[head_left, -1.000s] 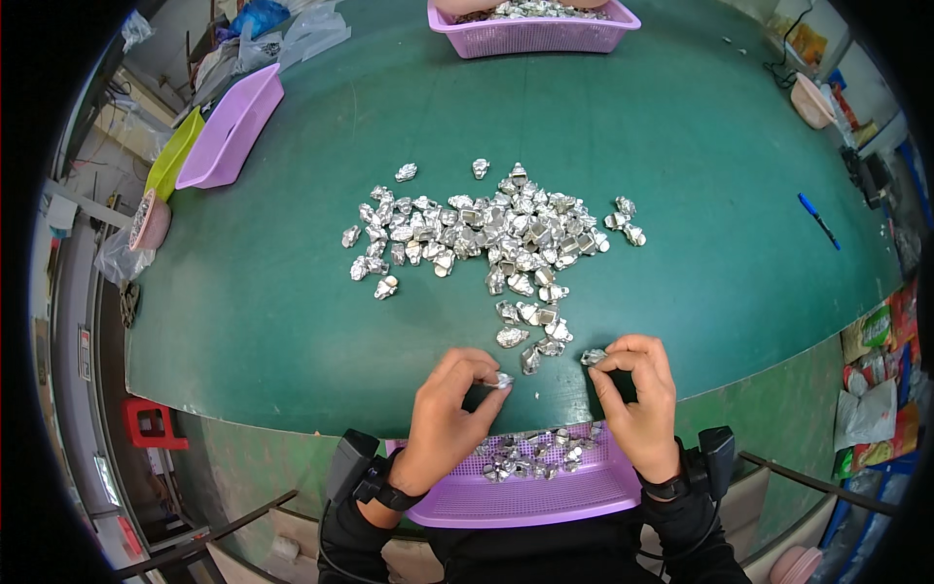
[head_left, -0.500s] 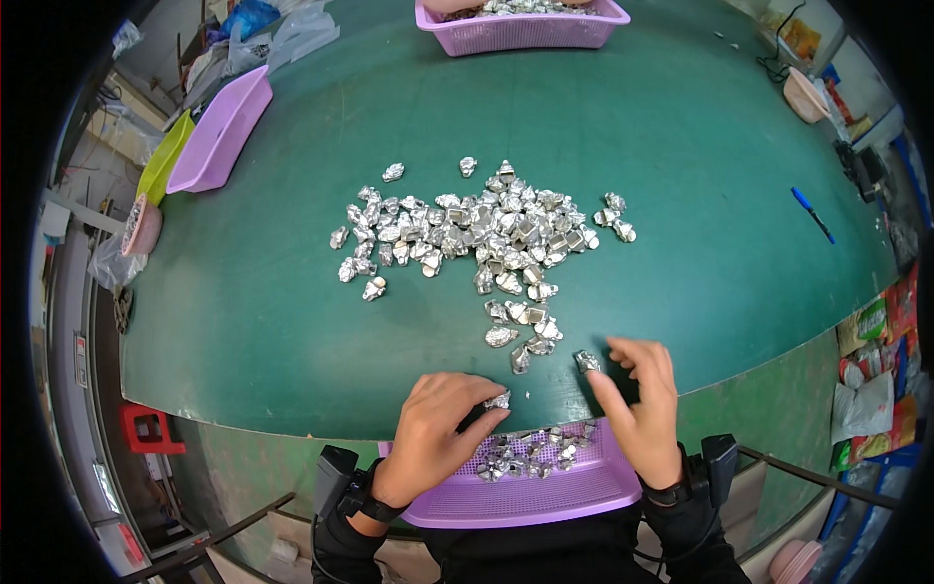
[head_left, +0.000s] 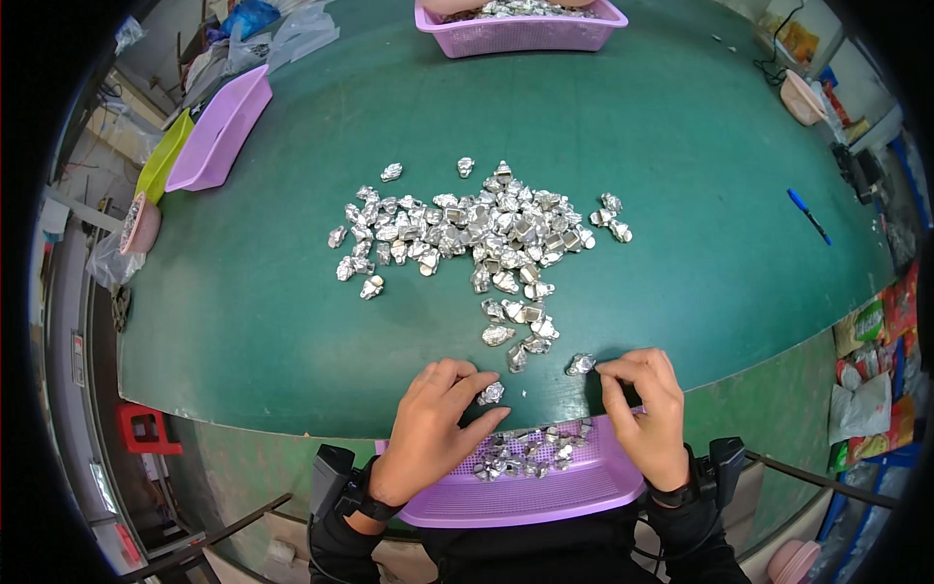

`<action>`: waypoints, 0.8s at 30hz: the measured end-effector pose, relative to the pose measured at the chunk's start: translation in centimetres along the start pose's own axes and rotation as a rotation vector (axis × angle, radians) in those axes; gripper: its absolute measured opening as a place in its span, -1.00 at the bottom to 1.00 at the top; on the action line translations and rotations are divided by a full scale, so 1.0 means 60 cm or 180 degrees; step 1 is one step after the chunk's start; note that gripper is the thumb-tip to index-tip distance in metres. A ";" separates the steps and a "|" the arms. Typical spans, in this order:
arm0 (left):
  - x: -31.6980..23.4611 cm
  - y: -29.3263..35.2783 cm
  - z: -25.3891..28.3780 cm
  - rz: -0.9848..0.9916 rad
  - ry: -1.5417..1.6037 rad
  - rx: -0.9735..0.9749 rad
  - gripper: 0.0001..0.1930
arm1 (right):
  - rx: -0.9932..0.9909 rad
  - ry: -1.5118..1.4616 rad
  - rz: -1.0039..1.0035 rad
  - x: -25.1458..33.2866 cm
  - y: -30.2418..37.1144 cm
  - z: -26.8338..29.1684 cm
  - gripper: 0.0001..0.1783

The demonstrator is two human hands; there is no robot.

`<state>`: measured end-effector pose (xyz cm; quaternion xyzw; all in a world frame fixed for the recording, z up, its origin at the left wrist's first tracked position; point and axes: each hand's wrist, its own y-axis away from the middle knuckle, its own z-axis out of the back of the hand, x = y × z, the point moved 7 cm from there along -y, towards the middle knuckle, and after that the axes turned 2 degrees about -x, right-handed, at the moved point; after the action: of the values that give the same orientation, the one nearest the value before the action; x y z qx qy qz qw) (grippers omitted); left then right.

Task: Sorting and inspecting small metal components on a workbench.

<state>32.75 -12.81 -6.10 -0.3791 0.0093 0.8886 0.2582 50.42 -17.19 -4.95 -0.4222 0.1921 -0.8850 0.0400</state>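
Note:
My left hand [head_left: 436, 414] rests at the table's near edge, thumb and fingers apart around a small silver metal casting [head_left: 491, 393] that lies on the green surface. To the right, my right hand [head_left: 646, 414] has its bent fingertips beside another silver casting [head_left: 581, 364], with the thumb apart from the fingers and nothing visible between them. Whether those fingertips touch the piece I cannot tell. A loose pile of similar shiny castings [head_left: 506, 229] spreads over the middle of the table. Below my hands, a purple basket [head_left: 520, 506] holds several small silver pieces.
Across the green table [head_left: 243, 331], a person's hands reach into a purple basket [head_left: 525, 41] of silver parts. Another purple basket [head_left: 222, 131] and a yellow-green one [head_left: 165, 156] stand at the left edge. A blue pen [head_left: 809, 216] lies at right.
My left thumb and fingers have spread apart around their casting, which has turned slightly. My right hand's fingers have drawn in toward the thumb and come down beside the other casting.

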 end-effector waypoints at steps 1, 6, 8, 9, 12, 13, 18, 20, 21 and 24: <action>0.000 -0.001 -0.001 -0.0006 0.0006 0.0004 -0.75 | 0.0029 0.0149 -0.0344 -0.001 -0.003 -0.002 -0.84; 0.010 0.002 -0.004 0.0209 0.0438 0.0031 -0.75 | 0.0157 0.0769 -0.0528 -0.005 -0.009 -0.035 -0.74; 0.007 0.002 -0.002 0.0343 0.0853 0.0071 -0.75 | 0.0222 0.0613 -0.0414 -0.004 -0.013 -0.033 -0.74; 0.010 0.005 -0.002 0.0496 0.1260 0.0095 -0.75 | 0.0304 0.0443 -0.0289 0.002 -0.016 -0.037 -0.73; 0.012 0.012 -0.006 0.0433 0.2300 0.0042 -0.76 | 0.0345 -0.0928 -0.0548 0.020 -0.010 -0.032 -0.70; 0.011 0.013 -0.004 0.0442 0.2298 0.0031 -0.76 | 0.0465 -0.1218 -0.0495 0.027 -0.006 -0.031 -0.66; -0.011 0.010 0.000 0.0173 0.2517 0.0041 -0.74 | 0.0580 -0.1609 -0.0019 0.062 -0.003 -0.031 -0.73; -0.019 0.007 0.006 -0.0014 0.2335 0.0071 -0.74 | 0.0570 -0.1605 -0.0014 0.060 -0.001 -0.033 -0.74; -0.026 0.005 0.010 -0.0202 0.2156 0.0103 -0.74 | 0.0559 -0.1598 -0.0011 0.058 0.000 -0.033 -0.74; -0.037 0.004 0.016 -0.0341 0.2009 0.0192 -0.75 | 0.0663 -0.1777 -0.0101 0.053 0.004 -0.036 -0.75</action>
<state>33.27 -13.84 -3.95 -0.6281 0.0953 0.7116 0.3001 46.70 -17.49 -3.96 -0.6459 0.0753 -0.7501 0.1206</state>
